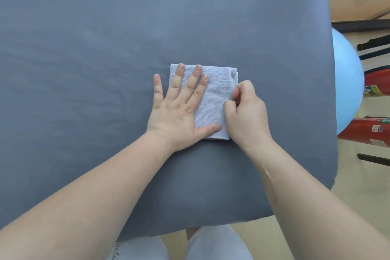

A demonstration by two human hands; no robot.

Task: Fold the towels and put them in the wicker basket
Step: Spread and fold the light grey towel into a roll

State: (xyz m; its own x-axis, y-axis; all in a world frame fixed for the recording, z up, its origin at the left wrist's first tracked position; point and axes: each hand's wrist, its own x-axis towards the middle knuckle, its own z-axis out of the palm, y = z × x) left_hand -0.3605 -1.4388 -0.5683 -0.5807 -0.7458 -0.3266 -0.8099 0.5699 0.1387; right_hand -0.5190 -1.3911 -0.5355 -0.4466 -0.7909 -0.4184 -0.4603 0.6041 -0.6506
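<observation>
If the left hand (176, 110), pressed flat, lifts while the right hand (247, 112) pinches the edge of the folded pale-grey cloth towel (217, 93), its layers may spring open.

A: Free travel zone?
B: The flat grey tablecloth (101, 44) extends left of and beyond the towel (215, 93); passage there is open.
A: Obstacles?
B: Off its right edge: a blue ball (346, 78), two red extinguishers (367, 131), dark frame bars (363, 26).

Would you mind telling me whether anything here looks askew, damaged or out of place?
Nothing stands out. The towel lies folded flat and square on the grey table, the left hand pressing it, the right hand pinching its right edge.
</observation>
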